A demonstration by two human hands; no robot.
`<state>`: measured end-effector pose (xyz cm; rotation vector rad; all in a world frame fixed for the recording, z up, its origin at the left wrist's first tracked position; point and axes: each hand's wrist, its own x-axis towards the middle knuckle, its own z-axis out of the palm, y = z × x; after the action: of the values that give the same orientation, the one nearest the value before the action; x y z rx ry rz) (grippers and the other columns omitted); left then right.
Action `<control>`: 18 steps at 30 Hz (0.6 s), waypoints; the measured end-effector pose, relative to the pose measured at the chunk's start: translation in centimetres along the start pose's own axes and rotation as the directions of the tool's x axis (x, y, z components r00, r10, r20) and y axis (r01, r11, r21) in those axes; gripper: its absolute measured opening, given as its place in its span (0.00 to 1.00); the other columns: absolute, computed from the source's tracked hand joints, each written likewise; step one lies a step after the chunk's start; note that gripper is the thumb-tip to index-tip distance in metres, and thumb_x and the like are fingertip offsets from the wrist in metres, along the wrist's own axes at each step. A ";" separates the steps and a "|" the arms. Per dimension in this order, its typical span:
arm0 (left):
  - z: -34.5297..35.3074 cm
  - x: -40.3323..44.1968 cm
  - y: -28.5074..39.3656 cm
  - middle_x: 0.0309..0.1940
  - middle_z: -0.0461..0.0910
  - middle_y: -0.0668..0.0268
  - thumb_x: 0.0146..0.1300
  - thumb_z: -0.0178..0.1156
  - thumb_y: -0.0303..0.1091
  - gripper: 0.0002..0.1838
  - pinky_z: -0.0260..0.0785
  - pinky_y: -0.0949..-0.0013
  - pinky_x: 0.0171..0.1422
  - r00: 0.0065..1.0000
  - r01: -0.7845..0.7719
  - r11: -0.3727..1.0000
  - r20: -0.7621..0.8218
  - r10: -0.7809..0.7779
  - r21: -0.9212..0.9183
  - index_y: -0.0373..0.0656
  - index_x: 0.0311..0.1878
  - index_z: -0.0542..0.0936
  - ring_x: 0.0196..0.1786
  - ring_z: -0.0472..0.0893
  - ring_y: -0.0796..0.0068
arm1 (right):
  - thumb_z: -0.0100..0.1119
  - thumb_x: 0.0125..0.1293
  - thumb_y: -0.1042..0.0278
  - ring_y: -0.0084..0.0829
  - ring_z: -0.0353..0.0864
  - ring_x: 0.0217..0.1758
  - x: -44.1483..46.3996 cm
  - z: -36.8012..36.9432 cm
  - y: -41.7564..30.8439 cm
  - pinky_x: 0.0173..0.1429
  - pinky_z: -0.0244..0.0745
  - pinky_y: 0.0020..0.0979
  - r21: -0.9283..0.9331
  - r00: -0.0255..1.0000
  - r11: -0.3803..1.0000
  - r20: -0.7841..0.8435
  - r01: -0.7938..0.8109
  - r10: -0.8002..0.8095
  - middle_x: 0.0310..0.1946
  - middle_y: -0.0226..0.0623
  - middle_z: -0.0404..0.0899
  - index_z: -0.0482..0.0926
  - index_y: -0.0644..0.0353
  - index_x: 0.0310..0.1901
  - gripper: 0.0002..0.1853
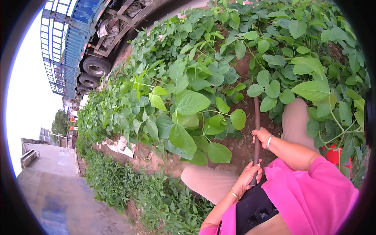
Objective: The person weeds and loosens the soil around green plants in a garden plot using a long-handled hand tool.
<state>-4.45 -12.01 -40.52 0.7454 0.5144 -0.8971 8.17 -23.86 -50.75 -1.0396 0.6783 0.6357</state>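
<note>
A brown wooden tool handle (257, 113) runs between my knees, its far end hidden under leaves above bare soil. My right hand (261, 137), with a silver-coloured bracelet at the wrist, is closed around the middle of the handle. Closer to my body, my left hand (249, 175) wraps the handle near its end; a gold-coloured bangle is on that wrist. Broad-leaved green plants (192, 103) crowd around the handle and my knees. What kind of tool the handle belongs to does not show.
A blue truck (80, 29) stands beyond the plants at upper left. White torn sheeting (119, 146) lies on the soil. Lower green plants (156, 199) border a paved surface (58, 192). Something red (333, 155) shows through leaves at right.
</note>
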 end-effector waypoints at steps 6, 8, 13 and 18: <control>-0.8 -4.8 1.4 0.19 0.64 0.70 0.60 0.44 0.33 0.17 0.59 0.81 0.17 0.999 -0.036 0.986 0.002 0.036 0.163 0.45 0.53 0.59 0.15 0.64 0.84 | 0.49 0.55 0.69 0.27 0.69 0.15 -5.3 3.8 -1.1 0.18 0.69 0.30 0.070 0.976 0.988 0.160 0.135 -0.145 0.18 0.33 0.67 0.61 0.58 0.32 0.08; -0.8 -6.2 1.1 0.19 0.64 0.70 0.60 0.45 0.35 0.17 0.59 0.81 0.16 0.998 0.040 0.993 -0.054 -0.033 0.115 0.45 0.52 0.61 0.15 0.63 0.84 | 0.49 0.55 0.68 0.28 0.69 0.14 -5.9 4.0 0.5 0.15 0.67 0.31 0.017 0.989 1.000 0.145 0.022 -0.025 0.17 0.35 0.68 0.60 0.58 0.32 0.09; -2.1 -3.0 -0.4 0.19 0.65 0.71 0.60 0.46 0.38 0.14 0.58 0.81 0.15 0.979 0.171 0.983 -0.103 -0.178 -0.072 0.46 0.48 0.64 0.15 0.63 0.85 | 0.51 0.51 0.71 0.33 0.67 0.14 -0.7 1.7 5.1 0.17 0.66 0.35 0.063 0.960 0.972 -0.154 -0.227 0.234 0.15 0.38 0.65 0.67 0.65 0.27 0.07; -0.3 1.0 -0.1 0.18 0.64 0.70 0.60 0.46 0.37 0.15 0.58 0.80 0.15 0.997 0.073 0.994 0.018 -0.072 -0.077 0.46 0.49 0.63 0.15 0.63 0.83 | 0.51 0.50 0.73 0.28 0.65 0.16 1.1 -0.5 1.6 0.21 0.69 0.31 0.040 0.979 0.993 -0.164 -0.113 0.118 0.16 0.34 0.64 0.65 0.63 0.27 0.06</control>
<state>-4.04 -12.29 -41.40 0.6525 0.5628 -0.9447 7.55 -23.59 -52.68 -1.0379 0.8972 0.6415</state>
